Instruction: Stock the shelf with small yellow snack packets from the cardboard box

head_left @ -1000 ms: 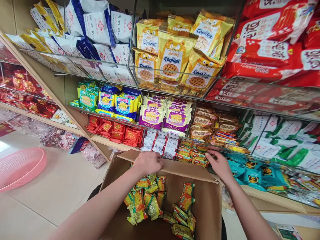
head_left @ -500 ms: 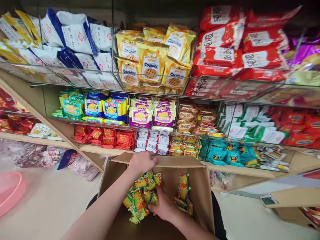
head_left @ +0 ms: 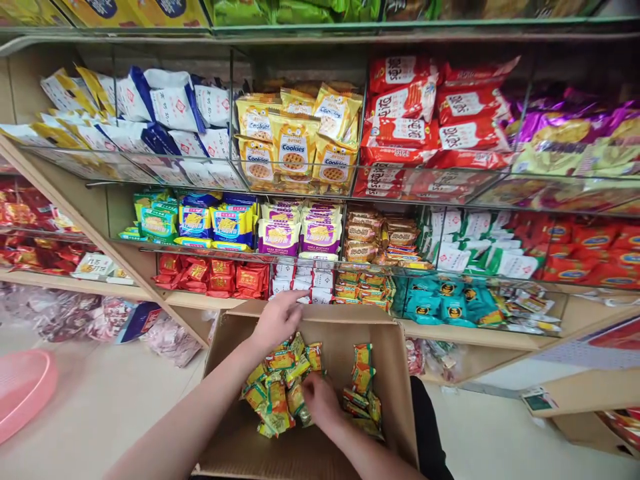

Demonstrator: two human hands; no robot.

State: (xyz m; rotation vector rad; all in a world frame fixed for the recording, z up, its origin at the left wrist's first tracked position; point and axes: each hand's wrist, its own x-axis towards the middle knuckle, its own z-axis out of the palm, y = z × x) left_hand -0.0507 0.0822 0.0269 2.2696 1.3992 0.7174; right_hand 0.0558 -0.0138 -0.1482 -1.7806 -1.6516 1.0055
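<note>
While box [head_left: 335, 340] holds packets [head_left: 277, 398] | similar stock [head_left: 367, 288] shelved | right hand [head_left: 321, 399] at packets | left hand [head_left: 277, 321] at flap [head_left: 350, 313] | fingers' grips unclear

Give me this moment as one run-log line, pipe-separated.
left hand: at far edge of cardboard box | right hand: inside box, at small wrapped packets, grip unclear | ahead: shelves with packaged snacks

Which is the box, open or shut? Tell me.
Open: the box has its top uncovered, showing packets and the right hand inside.
</note>
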